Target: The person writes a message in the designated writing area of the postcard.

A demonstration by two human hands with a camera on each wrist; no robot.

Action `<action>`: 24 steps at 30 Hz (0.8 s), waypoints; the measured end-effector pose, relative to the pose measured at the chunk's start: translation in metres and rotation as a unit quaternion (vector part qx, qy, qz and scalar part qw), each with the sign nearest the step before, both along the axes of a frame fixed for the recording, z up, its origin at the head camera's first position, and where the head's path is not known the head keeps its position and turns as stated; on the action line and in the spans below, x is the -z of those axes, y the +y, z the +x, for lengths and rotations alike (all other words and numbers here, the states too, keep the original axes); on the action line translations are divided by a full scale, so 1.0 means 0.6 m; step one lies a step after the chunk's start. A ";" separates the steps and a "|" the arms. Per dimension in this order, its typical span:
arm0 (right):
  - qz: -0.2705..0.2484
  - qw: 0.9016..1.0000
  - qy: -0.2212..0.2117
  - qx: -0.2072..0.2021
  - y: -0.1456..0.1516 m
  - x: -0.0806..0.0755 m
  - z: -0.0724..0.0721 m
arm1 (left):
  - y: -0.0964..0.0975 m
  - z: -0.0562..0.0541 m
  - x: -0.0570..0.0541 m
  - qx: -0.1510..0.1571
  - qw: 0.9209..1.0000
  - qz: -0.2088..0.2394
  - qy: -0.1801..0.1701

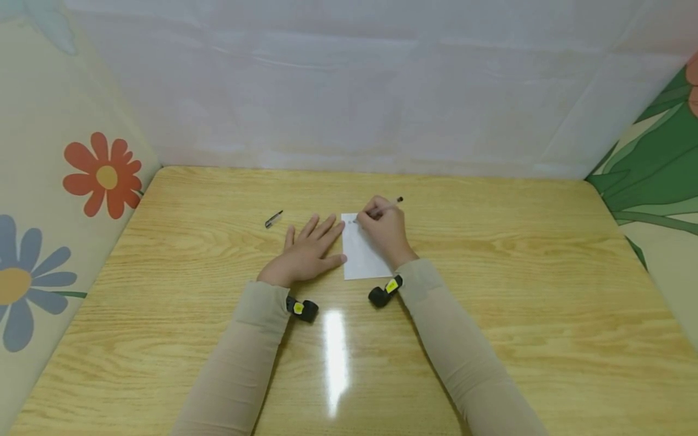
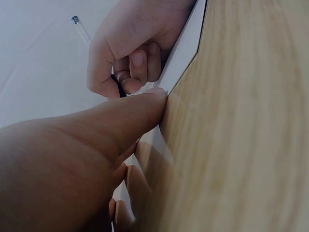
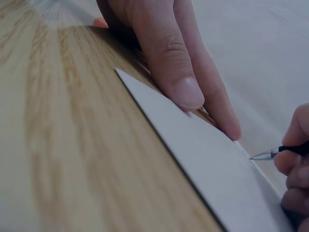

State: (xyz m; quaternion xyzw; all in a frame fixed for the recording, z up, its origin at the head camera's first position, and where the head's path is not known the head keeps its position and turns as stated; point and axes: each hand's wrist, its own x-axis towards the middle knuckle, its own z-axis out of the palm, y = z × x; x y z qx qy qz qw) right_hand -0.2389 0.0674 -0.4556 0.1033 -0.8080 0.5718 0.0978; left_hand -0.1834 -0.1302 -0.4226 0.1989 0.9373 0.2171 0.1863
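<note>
A small white sheet of paper (image 1: 362, 257) lies on the wooden table, with a few short marks near its top left corner. My right hand (image 1: 387, 233) pinches a pen (image 1: 394, 203) with a clear barrel and a black end cap. In the right wrist view the pen's metal tip (image 3: 263, 155) meets the paper near its far edge. My left hand (image 1: 308, 253) rests spread on the table, its thumb (image 3: 186, 92) and index fingertip on the paper's left edge. Left of the paper lies the pen's cap (image 1: 274, 219), clear with a black clip.
The glossy wood-grain table (image 1: 518, 272) reaches back to a white sheet-covered wall (image 1: 349, 91). Panels printed with flowers (image 1: 106, 177) and leaves (image 1: 660, 163) stand at both sides. Each wrist wears a black camera (image 1: 378, 297).
</note>
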 end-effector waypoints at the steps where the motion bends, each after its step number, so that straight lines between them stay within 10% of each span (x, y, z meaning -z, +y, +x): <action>1: 0.000 1.000 -0.001 0.000 0.000 0.000 0.000 | 0.000 0.000 0.000 0.000 1.000 0.000 0.000; 24: 0.009 1.000 0.014 0.005 0.000 0.002 -0.001 | 0.000 -0.003 0.008 -0.004 1.000 0.003 0.003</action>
